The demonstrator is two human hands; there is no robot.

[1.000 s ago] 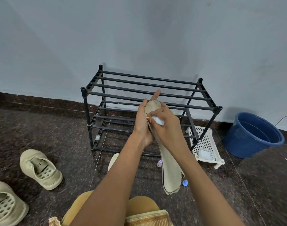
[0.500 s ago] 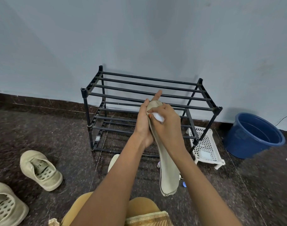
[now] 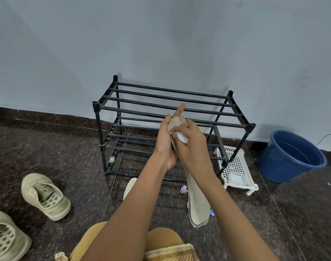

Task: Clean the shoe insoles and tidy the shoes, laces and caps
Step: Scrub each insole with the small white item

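Note:
A long beige insole (image 3: 197,204) hangs upright in front of me. My left hand (image 3: 165,143) supports its upper part from behind, index finger pointing up past the tip. My right hand (image 3: 192,146) pinches a small white wipe (image 3: 182,137) and presses it on the insole's face near the top. A second insole (image 3: 128,187) lies on the floor, partly hidden behind my left forearm. Two beige shoes lie at the left, one (image 3: 46,195) nearer the rack and one (image 3: 5,237) at the frame edge. Two small caps (image 3: 183,189) (image 3: 212,212) lie on the floor beside the hanging insole.
A black two-tier shoe rack (image 3: 172,108) stands against the pale wall. A white perforated tray (image 3: 236,170) sits at its right foot, and a blue bucket (image 3: 290,157) stands farther right. The floor is dark speckled stone. My knees show at the bottom.
My right hand with the wipe has slid a little up the insole toward its tip. The insole's lower end has swung slightly.

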